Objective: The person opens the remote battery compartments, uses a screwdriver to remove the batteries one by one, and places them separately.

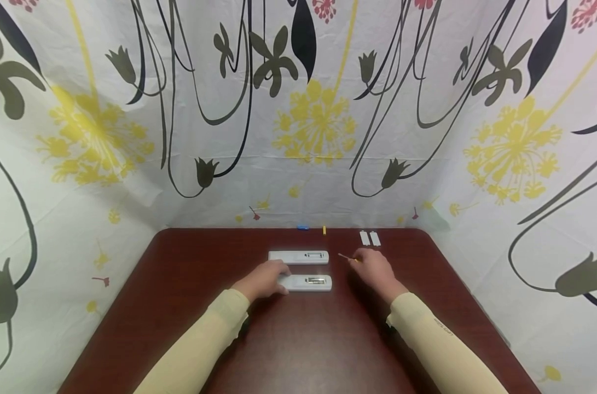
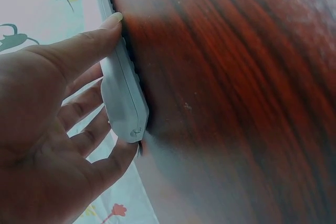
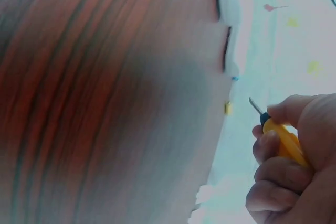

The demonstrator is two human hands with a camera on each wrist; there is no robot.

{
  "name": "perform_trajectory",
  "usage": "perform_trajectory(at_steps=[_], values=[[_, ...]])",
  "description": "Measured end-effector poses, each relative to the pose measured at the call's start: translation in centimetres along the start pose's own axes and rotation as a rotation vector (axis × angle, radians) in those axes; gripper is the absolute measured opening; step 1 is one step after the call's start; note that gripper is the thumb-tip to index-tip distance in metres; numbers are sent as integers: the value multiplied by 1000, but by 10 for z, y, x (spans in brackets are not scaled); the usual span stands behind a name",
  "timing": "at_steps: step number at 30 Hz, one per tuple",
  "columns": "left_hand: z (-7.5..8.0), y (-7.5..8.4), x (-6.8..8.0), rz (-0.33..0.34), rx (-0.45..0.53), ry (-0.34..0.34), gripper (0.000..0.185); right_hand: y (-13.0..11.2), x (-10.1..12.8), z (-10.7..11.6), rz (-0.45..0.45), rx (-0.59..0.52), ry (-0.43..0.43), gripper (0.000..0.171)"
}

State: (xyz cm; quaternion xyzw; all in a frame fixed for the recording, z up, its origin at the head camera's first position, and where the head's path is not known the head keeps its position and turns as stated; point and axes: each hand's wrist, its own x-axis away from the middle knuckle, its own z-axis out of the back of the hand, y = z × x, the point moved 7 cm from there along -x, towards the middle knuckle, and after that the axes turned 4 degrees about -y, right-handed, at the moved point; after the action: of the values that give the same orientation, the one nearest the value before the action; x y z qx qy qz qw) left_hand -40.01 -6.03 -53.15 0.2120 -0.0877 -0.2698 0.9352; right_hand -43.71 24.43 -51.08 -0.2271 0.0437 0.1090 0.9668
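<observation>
My left hand (image 1: pixel 261 280) grips the left end of the nearer white remote control (image 1: pixel 298 283), thumb on one long edge and fingers along the other side. That remote lies back up, its battery compartment uncovered and something shiny inside. Just beyond it, a second white remote control (image 1: pixel 288 256) lies parallel, its compartment also uncovered. In my right hand (image 1: pixel 375 269), to the right of both remotes, is a screwdriver (image 3: pixel 286 142) with a yellow handle and dark collar. Its thin tip points left, apart from the remotes. The right wrist view shows my fingers curled round the handle.
Two small white covers (image 1: pixel 365 238) lie side by side at the table's back right. A small blue cylinder (image 1: pixel 302 227) and a small yellow cylinder (image 1: pixel 324 230) are near the back edge. A flower-printed cloth (image 1: pixel 259 186) surrounds the dark red table (image 1: pixel 180 284) on the back and sides.
</observation>
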Motion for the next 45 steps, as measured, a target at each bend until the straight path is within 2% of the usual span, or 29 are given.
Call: perform_trajectory(at_steps=[8,13,19,24,30,36,40,45], values=[[-2,-2,0,9,4,0,41,-26,8,-8,91,-79,-137,7],[-2,-2,1,10,15,-1,41,-40,14,-7,131,-77,-167,10],[-2,-2,1,9,15,-2,41,-46,22,-11,89,-88,-252,27],[-3,-2,-1,4,12,-3,42,-48,24,-10,51,-77,-274,26],[-5,-4,-3,0,6,-2,42,-55,24,-6,72,-37,-300,24],[-4,-2,-4,-8,-4,-3,41,-66,16,-3,145,82,-296,34],[-3,-2,-4,-10,-3,-1,41,-82,7,-1,214,214,-302,28],[-2,-3,-4,-11,-4,2,41,-109,-2,-1,259,362,-320,22]])
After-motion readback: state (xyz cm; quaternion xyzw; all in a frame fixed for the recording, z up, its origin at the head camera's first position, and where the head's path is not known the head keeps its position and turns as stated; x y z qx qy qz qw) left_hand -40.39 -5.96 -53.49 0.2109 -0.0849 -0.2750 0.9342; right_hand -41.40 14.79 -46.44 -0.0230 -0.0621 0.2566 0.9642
